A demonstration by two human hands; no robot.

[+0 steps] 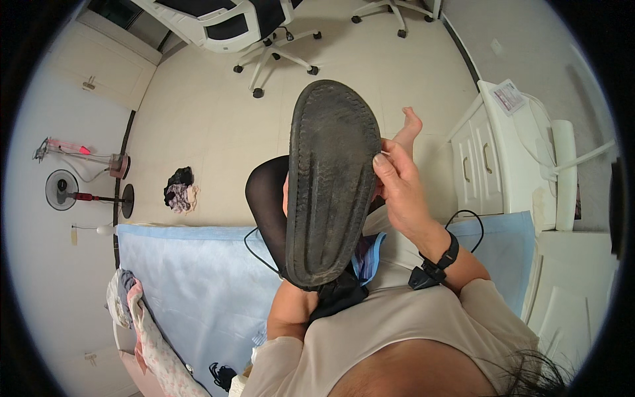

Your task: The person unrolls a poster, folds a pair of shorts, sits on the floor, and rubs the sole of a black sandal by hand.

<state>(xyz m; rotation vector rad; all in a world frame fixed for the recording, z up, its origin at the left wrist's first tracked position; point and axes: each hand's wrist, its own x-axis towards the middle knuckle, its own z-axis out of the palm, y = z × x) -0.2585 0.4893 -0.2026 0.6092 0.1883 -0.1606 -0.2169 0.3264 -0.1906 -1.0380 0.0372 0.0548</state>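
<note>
A dark, worn shoe sole [330, 183] with stitching around its rim is raised before my chest, its broad face towards me. My right hand [399, 186] pinches its right edge, thumb on the near face and fingers behind. My left forearm [290, 312] reaches up behind the sole, which hides most of that hand; its grip cannot be made out. Sheer black hosiery [265, 193] covers my bent left leg, while my right foot [411, 121] is bare. Bunched black cloth [342, 297] and a blue striped cloth [368, 258] lie in my lap.
I sit on a bed with a light-blue cover [198, 268]. Crumpled clothes [181, 191] lie on the floor, near a fan [62, 189]. A white swivel chair [233, 27] stands ahead; a white cabinet [496, 164] is at right. A black cord [469, 212] loops beside my right arm.
</note>
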